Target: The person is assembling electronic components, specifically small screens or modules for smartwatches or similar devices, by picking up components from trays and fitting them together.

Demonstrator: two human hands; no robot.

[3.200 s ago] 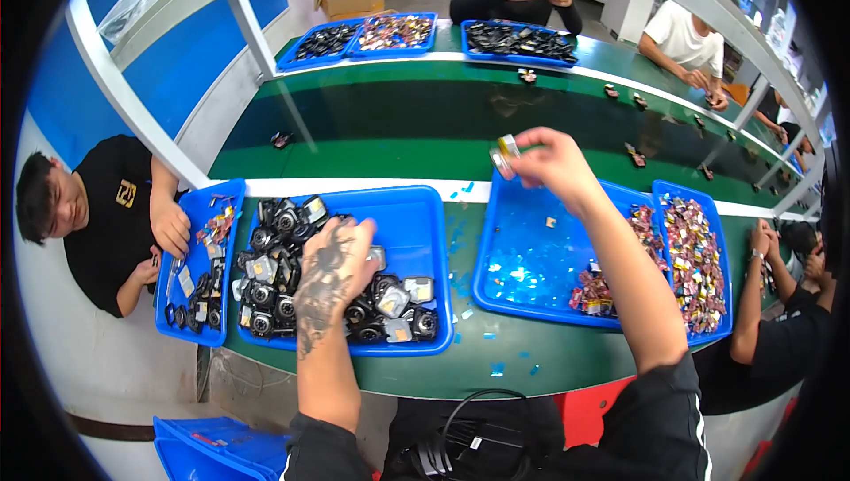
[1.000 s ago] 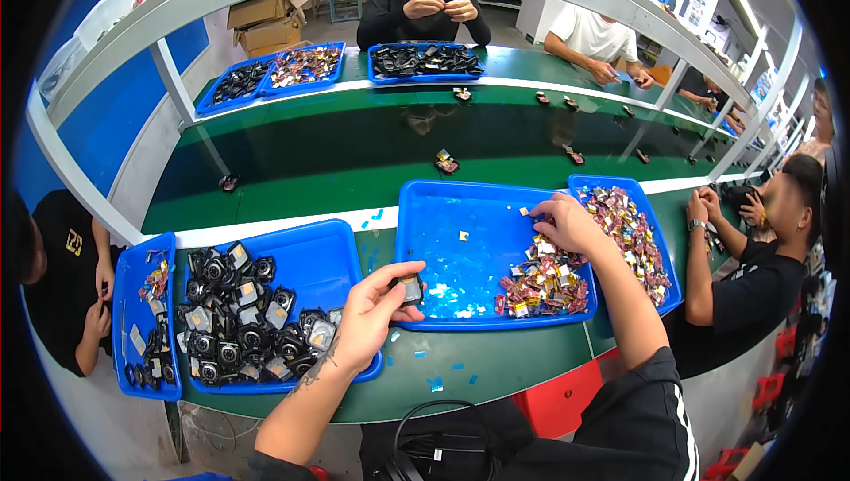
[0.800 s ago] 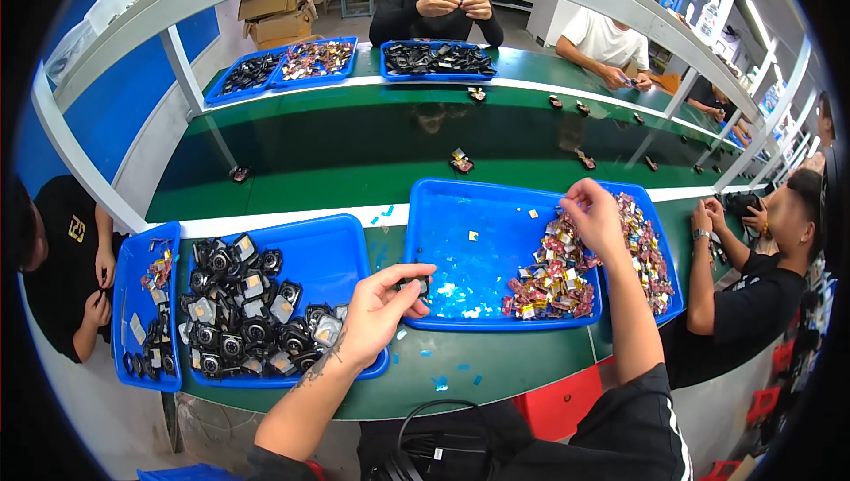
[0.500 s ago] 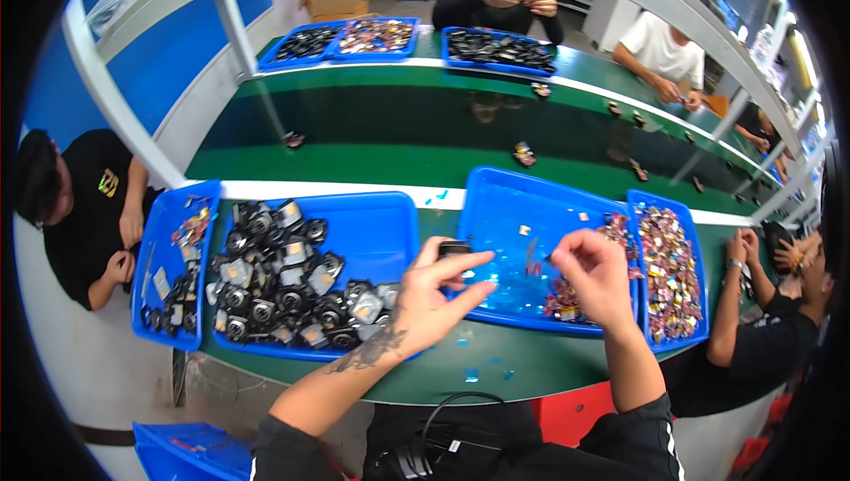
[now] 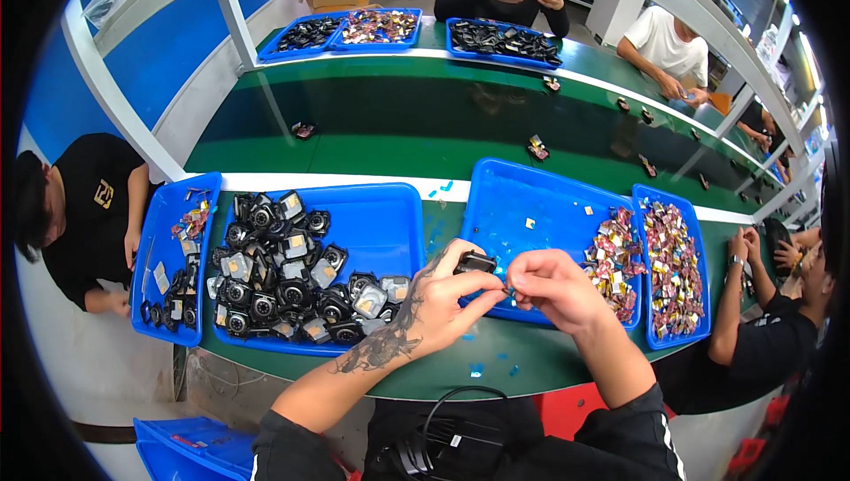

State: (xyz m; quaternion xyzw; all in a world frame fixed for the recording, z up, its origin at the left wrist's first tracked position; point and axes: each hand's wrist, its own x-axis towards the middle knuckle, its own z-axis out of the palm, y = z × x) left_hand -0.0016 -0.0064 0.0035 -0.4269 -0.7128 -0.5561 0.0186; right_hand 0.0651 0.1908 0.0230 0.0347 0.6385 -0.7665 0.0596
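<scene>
My left hand (image 5: 447,297) is closed, with a small black watch-like case (image 5: 476,262) tucked against its fingers. Its thumb and index finger come together at the tips, right beside my right hand (image 5: 556,290). That right hand is pinched shut; whatever sits between its fingertips is too small to make out. Both hands are over the near edge of a blue tray (image 5: 531,175), which holds a heap of small reddish and yellow parts (image 5: 615,255) at its right side. To the left, another blue tray (image 5: 376,215) is partly filled with black watch-like cases (image 5: 283,277).
A narrow blue tray (image 5: 215,193) at far left holds mixed parts; another (image 5: 651,339) at right is full of small parts. Beyond a white rail (image 5: 345,182), a green belt (image 5: 398,149) carries scattered parts. Co-workers sit left, right and opposite. Blue film scraps (image 5: 476,370) lie nearby.
My right hand has come left from above the heap of small parts to meet my left hand. My left thumb and index finger, apart before, are now pinched together.
</scene>
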